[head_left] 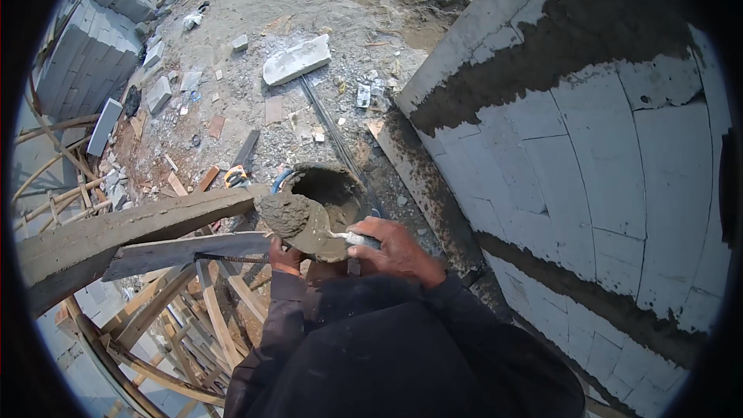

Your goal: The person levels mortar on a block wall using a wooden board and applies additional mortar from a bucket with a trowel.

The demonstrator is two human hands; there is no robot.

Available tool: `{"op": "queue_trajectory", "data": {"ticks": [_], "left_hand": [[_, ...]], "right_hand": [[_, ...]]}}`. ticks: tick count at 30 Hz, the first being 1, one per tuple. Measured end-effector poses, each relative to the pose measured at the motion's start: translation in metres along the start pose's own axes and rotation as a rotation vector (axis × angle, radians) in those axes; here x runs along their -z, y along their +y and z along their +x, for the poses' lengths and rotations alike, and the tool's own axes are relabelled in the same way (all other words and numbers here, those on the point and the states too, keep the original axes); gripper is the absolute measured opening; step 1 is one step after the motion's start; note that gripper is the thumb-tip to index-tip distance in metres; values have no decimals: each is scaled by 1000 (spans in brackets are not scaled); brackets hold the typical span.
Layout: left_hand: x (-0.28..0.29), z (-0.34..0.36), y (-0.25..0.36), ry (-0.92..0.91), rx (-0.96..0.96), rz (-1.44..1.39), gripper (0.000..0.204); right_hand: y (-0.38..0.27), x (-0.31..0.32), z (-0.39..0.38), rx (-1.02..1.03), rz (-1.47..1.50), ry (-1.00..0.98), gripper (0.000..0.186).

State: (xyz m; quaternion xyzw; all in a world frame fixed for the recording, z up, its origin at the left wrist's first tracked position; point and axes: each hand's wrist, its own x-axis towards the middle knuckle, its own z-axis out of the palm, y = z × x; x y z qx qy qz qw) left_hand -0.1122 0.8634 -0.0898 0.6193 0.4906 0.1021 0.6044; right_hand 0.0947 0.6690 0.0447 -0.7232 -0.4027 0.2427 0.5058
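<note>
My right hand (398,251) grips the pale handle of a trowel (317,234), its blade smeared with wet grey mortar. A rough mound of mortar (282,214) sits against the blade on the left. Just below that mound, my left hand (286,255) is curled, with the thumb up; what it holds is hidden by the mortar and my sleeve. Right beyond the trowel, a round bucket (362,200) has mortar on its inner walls and a dark hollow inside.
On the right rises a pale block wall (542,162) with bands of grey mortar. Wooden beams (155,220) and scaffold poles (155,325) fill the left side. Rubble, a white block (298,59), metal bars (329,120) and stacked blocks (93,54) lie farther off.
</note>
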Motion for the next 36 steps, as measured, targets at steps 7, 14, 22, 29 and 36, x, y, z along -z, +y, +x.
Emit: {"op": "queue_trajectory", "data": {"ticks": [7, 14, 22, 29, 36], "left_hand": [[32, -8, -20, 12, -106, 186, 74], [27, -9, 3, 10, -73, 167, 70], [-37, -17, 65, -63, -267, 147, 75], [-48, -10, 84, -164, -288, 27, 63], [-14, 35, 56, -278, 113, -228, 78]], "right_hand": [[190, 171, 26, -948, -324, 170, 30], [-23, 204, 40, -321, -1055, 500, 31], [62, 2, 2, -373, -993, -94, 27], [36, -15, -15, -354, -440, -200, 32], [55, 13, -16, -331, -557, -58, 29]]}}
